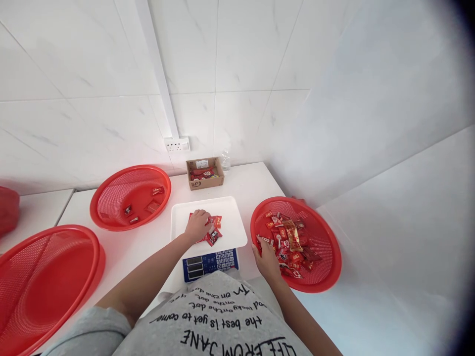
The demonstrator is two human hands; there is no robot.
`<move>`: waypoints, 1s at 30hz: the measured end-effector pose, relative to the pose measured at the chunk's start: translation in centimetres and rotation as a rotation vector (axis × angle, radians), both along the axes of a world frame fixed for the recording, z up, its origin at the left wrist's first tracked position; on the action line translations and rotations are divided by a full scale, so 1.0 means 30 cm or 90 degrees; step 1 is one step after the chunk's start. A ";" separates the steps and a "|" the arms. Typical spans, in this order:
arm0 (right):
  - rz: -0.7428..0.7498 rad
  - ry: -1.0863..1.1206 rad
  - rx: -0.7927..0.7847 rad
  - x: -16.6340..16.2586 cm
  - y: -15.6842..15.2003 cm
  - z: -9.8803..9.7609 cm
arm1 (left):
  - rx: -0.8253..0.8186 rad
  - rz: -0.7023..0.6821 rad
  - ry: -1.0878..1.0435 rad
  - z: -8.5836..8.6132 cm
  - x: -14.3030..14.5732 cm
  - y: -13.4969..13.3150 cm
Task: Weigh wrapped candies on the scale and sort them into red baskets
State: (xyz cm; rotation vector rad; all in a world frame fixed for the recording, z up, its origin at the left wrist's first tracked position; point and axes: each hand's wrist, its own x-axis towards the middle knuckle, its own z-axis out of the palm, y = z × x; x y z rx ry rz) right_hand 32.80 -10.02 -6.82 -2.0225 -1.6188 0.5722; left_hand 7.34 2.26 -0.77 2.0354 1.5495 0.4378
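My left hand (198, 226) is over the white tray of the scale (233, 217), its fingers curled down onto small red snack packets (213, 237). Several of these packets show beside and beneath the fingers. Below the tray is the scale's blue keypad panel (211, 263). On the right, my right hand (267, 258) grips the near left rim of a red mesh basket (333, 247), thumb outside and fingers inside. Many red and gold packets (293, 240) lie heaped in that basket. The fingertips of both hands are partly hidden.
A cardboard box (206, 184) of red packets stands at the back near a clear plastic bottle (225, 162). To the left is a red basket (97, 207) with a few packets. Nearer on the left sits another red basket (98, 267). A tiled wall (241, 118) bounds the table.
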 end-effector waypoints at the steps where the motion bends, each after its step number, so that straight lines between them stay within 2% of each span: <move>1: 0.001 0.001 -0.002 -0.001 0.000 0.001 | -0.003 0.030 -0.019 0.004 -0.005 0.001; 5: 0.001 0.004 -0.029 -0.005 0.000 0.014 | -0.039 0.155 -0.108 0.025 -0.041 0.017; 8: -0.001 0.007 -0.043 -0.007 0.001 0.020 | -0.070 0.214 -0.159 0.040 -0.081 0.028; 14: -0.001 0.004 -0.032 -0.002 0.001 0.004 | -0.109 0.281 -0.101 0.025 -0.124 0.011; 19: 0.000 0.004 -0.024 -0.001 -0.002 0.002 | -0.135 0.222 -0.065 -0.002 -0.080 -0.010; 26: -0.008 0.008 -0.017 -0.001 -0.003 -0.003 | -0.128 0.102 -0.058 0.007 -0.005 -0.015; 28: -0.007 0.007 -0.017 -0.001 -0.003 -0.003 | -0.115 0.072 -0.061 0.008 0.016 -0.014; 30: -0.004 0.005 -0.020 -0.001 -0.003 -0.002 | -0.079 0.004 -0.058 0.007 0.035 -0.014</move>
